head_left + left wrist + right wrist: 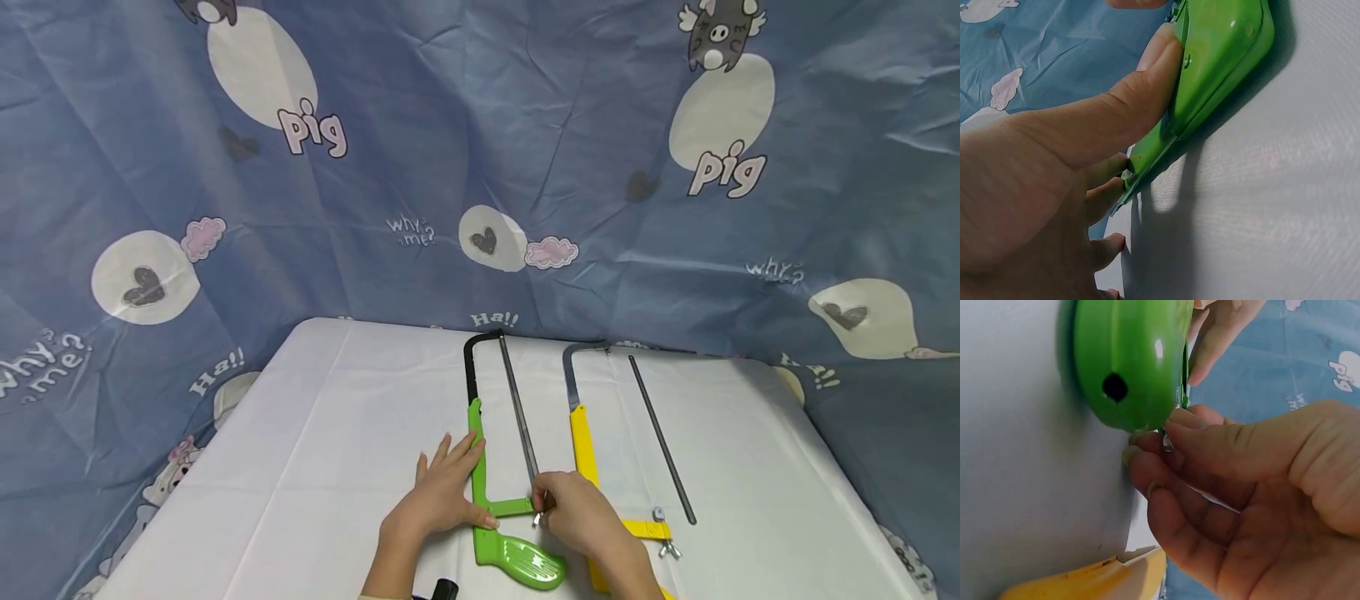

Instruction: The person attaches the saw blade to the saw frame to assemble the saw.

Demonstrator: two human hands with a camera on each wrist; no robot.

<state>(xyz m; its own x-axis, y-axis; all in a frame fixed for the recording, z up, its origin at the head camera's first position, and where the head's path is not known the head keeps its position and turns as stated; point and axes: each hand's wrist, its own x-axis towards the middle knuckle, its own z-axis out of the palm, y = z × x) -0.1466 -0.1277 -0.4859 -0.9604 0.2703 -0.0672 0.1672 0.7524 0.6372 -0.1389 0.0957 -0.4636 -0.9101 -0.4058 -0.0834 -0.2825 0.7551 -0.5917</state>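
A green hacksaw [480, 467] with a black front bow lies on the white table. My left hand [438, 496] rests on its frame, fingers spread and fairly straight. In the left wrist view the left thumb [1147, 78] presses against the green body. The grey blade [517, 400] runs from the bow's far tip to the lower arm. My right hand [577, 512] pinches the blade's near end at that arm, where the fingers hide the joint. A small silver wing nut [537, 520] shows just below these fingers, and beside the thumb in the right wrist view.
To the right lies a yellow hacksaw [585, 446], partly under the right forearm, with its own wing nut [670, 550]. Farther right is a loose grey blade [662, 437]. A black cylindrical thing [445, 589] shows at the bottom edge. A blue printed cloth [420, 167] hangs behind the table.
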